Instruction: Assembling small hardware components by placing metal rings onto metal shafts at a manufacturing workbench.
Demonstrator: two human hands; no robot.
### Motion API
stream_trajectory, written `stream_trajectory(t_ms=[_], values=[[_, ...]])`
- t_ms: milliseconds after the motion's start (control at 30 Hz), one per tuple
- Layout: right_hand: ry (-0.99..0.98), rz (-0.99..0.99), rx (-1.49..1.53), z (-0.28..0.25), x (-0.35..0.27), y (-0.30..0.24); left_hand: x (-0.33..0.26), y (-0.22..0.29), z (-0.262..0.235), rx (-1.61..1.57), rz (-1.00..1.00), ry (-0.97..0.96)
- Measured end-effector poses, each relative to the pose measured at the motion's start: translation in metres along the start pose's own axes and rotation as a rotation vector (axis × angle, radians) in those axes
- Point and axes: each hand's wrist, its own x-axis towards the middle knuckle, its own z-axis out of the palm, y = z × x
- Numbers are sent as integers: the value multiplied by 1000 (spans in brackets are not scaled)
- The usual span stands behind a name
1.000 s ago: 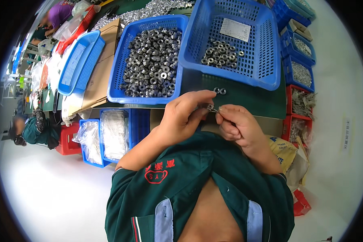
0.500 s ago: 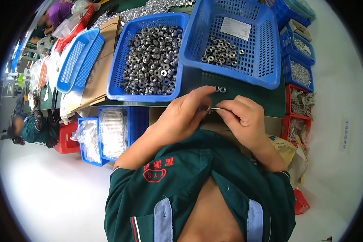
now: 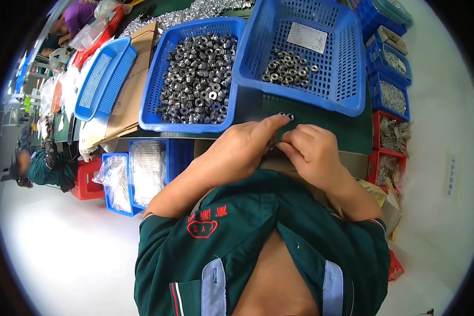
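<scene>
One metal part, mostly hidden, nearer you than the basket, pinched in your left hand; right hand curled, can't tell its grip. Probably light, hard, slick: pinch outer edge.

We look steeply down from head through left fisheye, view upright: shirt nearest, left hand and right hand close mid-frame, worktable beyond. Far-left edge perhaps too warped for judging depth.

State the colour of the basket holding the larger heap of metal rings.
The basket is blue, seen best in the head view.
</scene>
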Motion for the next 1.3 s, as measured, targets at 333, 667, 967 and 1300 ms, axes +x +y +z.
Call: stream_trajectory(t_ms=[333, 667, 967, 1300], values=[[55, 531, 411, 10, -19, 6, 21, 9, 5, 217, 162, -31], [453, 230, 154, -9, -21, 22, 89, 4, -34, 274, 149, -143], [250, 509, 378, 15, -53, 11, 181, -110, 10, 635, -47, -523], [210, 535, 411, 21, -61, 19, 149, -82, -42, 548, -152, -54]])
